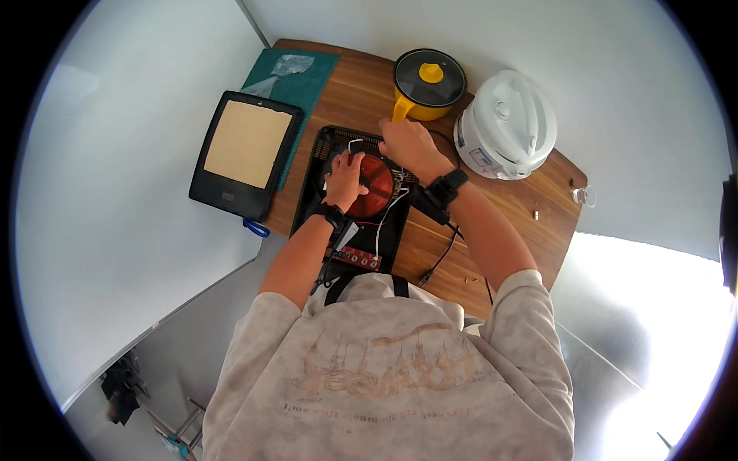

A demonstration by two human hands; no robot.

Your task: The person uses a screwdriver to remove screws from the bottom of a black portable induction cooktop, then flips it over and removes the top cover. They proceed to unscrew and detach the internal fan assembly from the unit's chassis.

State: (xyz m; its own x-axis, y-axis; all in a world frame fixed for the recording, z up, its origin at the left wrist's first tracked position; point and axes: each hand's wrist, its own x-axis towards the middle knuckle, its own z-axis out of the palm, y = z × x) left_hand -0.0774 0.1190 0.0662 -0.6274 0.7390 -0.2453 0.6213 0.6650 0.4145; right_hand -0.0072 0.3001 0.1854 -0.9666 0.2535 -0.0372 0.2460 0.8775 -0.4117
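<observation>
An opened black appliance housing [383,244] lies on the wooden table, holding a round reddish copper coil [377,197], white wires and a red circuit board [361,259] at its near end. My left hand [344,178] rests over the coil's left side, fingers bent; whether it grips anything is unclear. My right hand [407,146] is curled at the housing's far right corner, above the wiring; what its fingertips hold is hidden. A black power cord [450,250] trails to the right of the housing.
A beige-and-black panel [242,142] lies over a green mat [315,77] at left. A yellow pot with lid [430,79] and a white rice cooker [503,123] stand behind. A small clear cup [586,196] and small parts lie right on the table [507,230]. White partitions [115,192] surround it.
</observation>
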